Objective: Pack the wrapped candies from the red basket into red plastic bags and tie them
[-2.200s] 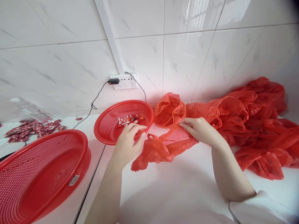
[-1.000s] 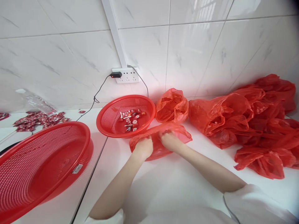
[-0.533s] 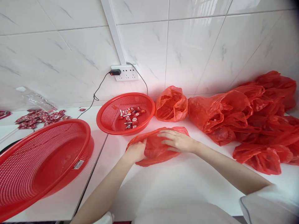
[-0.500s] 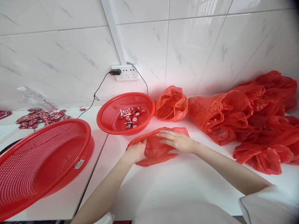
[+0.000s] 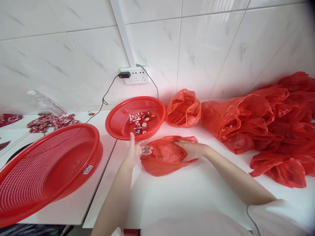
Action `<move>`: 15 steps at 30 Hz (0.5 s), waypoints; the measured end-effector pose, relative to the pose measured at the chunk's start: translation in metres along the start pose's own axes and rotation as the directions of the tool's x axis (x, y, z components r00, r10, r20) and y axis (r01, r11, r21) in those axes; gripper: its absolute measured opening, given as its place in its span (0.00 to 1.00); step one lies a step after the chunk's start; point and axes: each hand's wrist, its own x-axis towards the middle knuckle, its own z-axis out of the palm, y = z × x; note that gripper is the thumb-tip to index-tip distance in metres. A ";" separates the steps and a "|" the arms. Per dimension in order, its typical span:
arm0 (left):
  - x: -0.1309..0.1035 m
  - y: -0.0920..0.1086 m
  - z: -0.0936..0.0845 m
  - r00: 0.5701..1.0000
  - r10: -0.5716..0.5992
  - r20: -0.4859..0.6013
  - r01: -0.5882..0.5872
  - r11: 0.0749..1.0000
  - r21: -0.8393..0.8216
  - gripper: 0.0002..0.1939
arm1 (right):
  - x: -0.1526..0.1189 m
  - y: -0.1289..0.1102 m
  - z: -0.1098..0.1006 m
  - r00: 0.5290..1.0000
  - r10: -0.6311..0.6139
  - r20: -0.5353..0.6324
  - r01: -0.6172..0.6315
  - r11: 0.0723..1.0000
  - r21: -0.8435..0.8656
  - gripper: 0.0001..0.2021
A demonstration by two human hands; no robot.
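You work at a white table [image 5: 172, 200] against a marbled tile wall [image 5: 152, 42]. The small red basket [image 5: 112, 123] holds wrapped candies [image 5: 141, 123]; the large one [image 5: 27, 167] stands to its left. The red bag [image 5: 161, 159] lies between your hands: your open left hand [image 5: 139, 151] is at its left edge, your right [image 5: 192, 150], fingers spread, on its right side.

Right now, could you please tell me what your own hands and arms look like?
My left hand and right hand are bare, with no glove, watch or bracelet showing. The right sleeve is whitish, ends above the forearm and has a thin dark line near its edge. Only a small whitish bit of the left sleeve shows.
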 end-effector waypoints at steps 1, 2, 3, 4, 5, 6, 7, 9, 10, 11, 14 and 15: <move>0.001 0.002 0.000 1.000 -0.022 -0.016 0.019 0.986 -0.166 0.40 | 0.001 -0.002 -0.005 0.999 0.009 0.037 -0.009 1.000 0.000 0.38; 0.002 0.005 0.001 0.999 -0.025 -0.029 0.015 0.952 -0.304 0.39 | 0.001 -0.006 -0.011 0.998 0.003 0.058 -0.003 1.000 0.004 0.35; 0.002 0.007 0.002 0.999 -0.018 -0.050 -0.004 0.915 -0.404 0.36 | 0.000 -0.011 -0.020 0.998 -0.018 0.053 0.017 1.000 0.016 0.30; 0.003 0.009 0.004 0.997 -0.006 -0.079 -0.032 0.882 -0.469 0.32 | -0.003 -0.019 -0.029 0.999 -0.049 0.015 0.048 0.998 0.032 0.26; 0.005 0.011 0.005 0.994 0.007 -0.112 -0.064 0.857 -0.511 0.26 | -0.006 -0.028 -0.038 0.996 -0.084 -0.030 0.085 0.995 0.049 0.24; 0.006 0.012 0.006 0.990 0.017 -0.142 -0.091 0.838 -0.538 0.21 | -0.010 -0.038 -0.048 0.991 -0.109 -0.074 0.114 0.991 0.065 0.22; 0.008 0.012 0.007 0.986 0.023 -0.164 -0.111 0.825 -0.554 0.17 | -0.014 -0.049 -0.056 0.986 -0.128 -0.109 0.137 0.987 0.083 0.21; 0.010 0.010 0.009 0.982 0.024 -0.188 -0.129 0.815 -0.566 0.12 | -0.023 -0.068 -0.071 0.969 -0.175 -0.173 0.198 0.971 0.131 0.19; 0.011 0.008 0.010 0.978 0.024 -0.205 -0.139 0.812 -0.567 0.10 | -0.027 -0.075 -0.076 0.956 -0.207 -0.207 0.241 0.958 0.155 0.18; 0.011 0.004 0.011 0.974 0.035 -0.224 -0.159 0.810 -0.564 0.09 | -0.030 -0.081 -0.080 0.941 -0.236 -0.241 0.281 0.944 0.175 0.17; 0.008 -0.007 0.012 0.956 0.113 -0.271 -0.248 0.804 -0.540 0.08 | -0.034 -0.087 -0.084 0.913 -0.261 -0.313 0.330 0.924 0.192 0.15; 0.007 -0.010 0.011 0.952 0.141 -0.272 -0.270 0.804 -0.530 0.08 | -0.033 -0.087 -0.083 0.915 -0.250 -0.317 0.319 0.929 0.187 0.15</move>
